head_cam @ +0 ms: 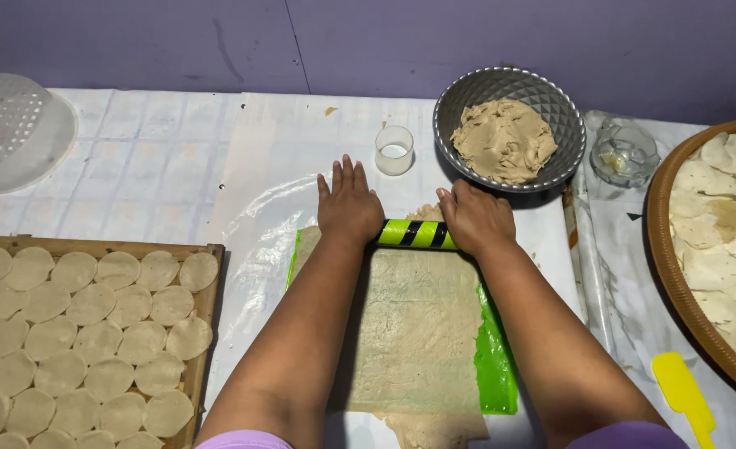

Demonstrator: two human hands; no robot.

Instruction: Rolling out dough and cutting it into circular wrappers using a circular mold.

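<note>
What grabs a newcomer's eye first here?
Centre: both hands, left hand and right hand, press a green-and-black striped rolling pin onto a thin beige dough sheet. Lower left, a wooden tray carries rows of round dough discs. A grey faceted bowl of dough sits behind.

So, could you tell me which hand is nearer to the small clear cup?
The left. The left hand lies on the rolling pin just below and left of the cup; the right hand presses the pin's other end, farther right.
</note>
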